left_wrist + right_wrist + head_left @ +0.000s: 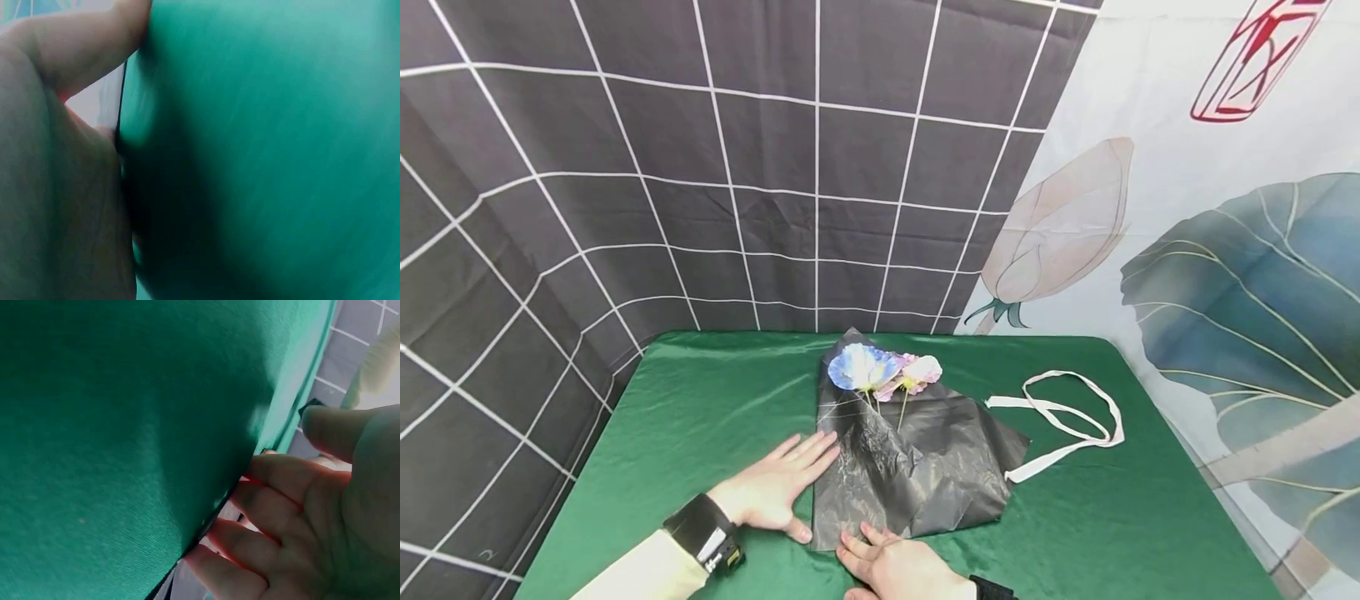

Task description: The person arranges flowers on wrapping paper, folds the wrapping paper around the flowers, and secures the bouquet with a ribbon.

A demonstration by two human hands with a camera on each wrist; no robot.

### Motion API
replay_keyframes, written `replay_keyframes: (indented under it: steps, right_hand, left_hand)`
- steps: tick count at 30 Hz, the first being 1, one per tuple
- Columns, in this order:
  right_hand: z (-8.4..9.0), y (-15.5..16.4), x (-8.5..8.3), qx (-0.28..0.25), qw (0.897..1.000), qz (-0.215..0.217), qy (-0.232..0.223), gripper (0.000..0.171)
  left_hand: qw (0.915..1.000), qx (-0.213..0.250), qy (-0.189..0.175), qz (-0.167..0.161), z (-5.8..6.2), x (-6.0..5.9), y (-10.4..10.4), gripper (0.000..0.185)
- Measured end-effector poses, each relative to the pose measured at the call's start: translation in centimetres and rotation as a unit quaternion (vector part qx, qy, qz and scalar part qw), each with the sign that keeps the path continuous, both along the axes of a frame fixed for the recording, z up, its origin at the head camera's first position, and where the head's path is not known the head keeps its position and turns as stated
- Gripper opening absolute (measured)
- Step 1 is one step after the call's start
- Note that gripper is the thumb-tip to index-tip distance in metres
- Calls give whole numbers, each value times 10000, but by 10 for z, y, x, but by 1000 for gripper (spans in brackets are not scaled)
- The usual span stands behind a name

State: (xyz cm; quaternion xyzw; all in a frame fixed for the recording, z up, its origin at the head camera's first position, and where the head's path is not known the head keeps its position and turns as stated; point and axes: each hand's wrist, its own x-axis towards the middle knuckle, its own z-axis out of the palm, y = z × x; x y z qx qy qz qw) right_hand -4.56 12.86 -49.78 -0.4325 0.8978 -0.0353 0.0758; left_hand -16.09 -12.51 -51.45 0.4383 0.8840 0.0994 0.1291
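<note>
A sheet of black wrapping paper point(947, 467) lies folded over the stems of artificial flowers, a blue-and-white bloom point(856, 367) and a pink one point(919, 372) showing at its top. My left hand point(778, 485) lies flat with fingers spread, its fingertips on the paper's left edge. At the lower left of the sheet, my right hand point(901, 568) rests its fingertips on the bottom edge. In the right wrist view, the fingers point(240, 547) extend along the dark paper edge. Most of the stems are hidden under the fold.
A white ribbon point(1116, 433) lies loosely looped to the right of the paper. Green cloth point(715, 392) covers the table. A dark grid-patterned curtain point(760, 150) and a white floral-printed one point(1150, 350) hang behind it.
</note>
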Motion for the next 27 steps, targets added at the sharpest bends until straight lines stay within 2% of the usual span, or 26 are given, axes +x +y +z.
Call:
replay_keyframes:
  steps: [4, 9, 16, 21, 23, 27]
  right_hand:
    - [2, 1, -3, -59, 9998, -73, -180, 53]
    - [3, -1, -4, -52, 9995, -60, -305, 52]
    - [3, -3, -3, 100, 9999, -34, -67, 50]
    - [2, -3, -5, 252, 9997, -55, -8, 50]
    - [1, -2, -5, 336, 9994, -6, 78, 50]
    - [0, -2, -5, 402, 9986, 126, 325, 49]
  left_hand:
    - [9991, 35, -181, 376, 3, -22, -2, 104]
    - [9964, 8, -198, 822, 8, -47, -1, 86]
    - [9907, -134, -172, 1342, 15, -77, 10, 80]
    - [9874, -62, -35, 1581, 16, -97, 18, 69]
    - [9865, -15, 61, 1639, 16, -103, 21, 67]
    - [9852, -137, 234, 1695, 15, -111, 26, 74]
